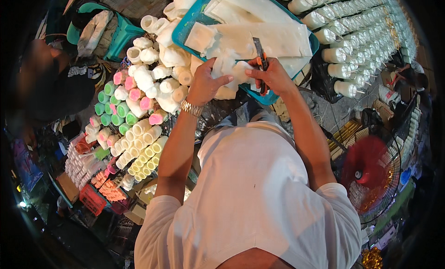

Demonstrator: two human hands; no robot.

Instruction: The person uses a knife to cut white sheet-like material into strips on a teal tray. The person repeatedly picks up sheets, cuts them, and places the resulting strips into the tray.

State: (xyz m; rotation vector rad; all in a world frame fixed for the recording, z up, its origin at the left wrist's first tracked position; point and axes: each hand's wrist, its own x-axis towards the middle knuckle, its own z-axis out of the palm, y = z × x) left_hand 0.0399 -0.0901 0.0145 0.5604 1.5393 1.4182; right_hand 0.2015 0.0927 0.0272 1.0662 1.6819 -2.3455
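My left hand (204, 82) is closed on a soft-looking white piece (225, 67), its thumb pointing right and its fingers partly hidden behind the piece. In my right hand (278, 78) is a utility knife (260, 55) with an orange and black handle, its tip pointing away from me. The right thumb and forefinger also reach to the white piece's right edge. Both hands are over the near side of a teal basin (189, 19), which holds flat cream-white slabs (264, 39). I cannot tell whether the blade touches anything.
Left of the basin are piled white lumps (162, 55) and green-ended tubes (111, 104), with yellowish tubes (143, 148) nearer. Bundled white cylinders (343, 35) stand at the far right. A red-bladed fan (366, 164) is by my right arm. A person (51, 83) is at the left.
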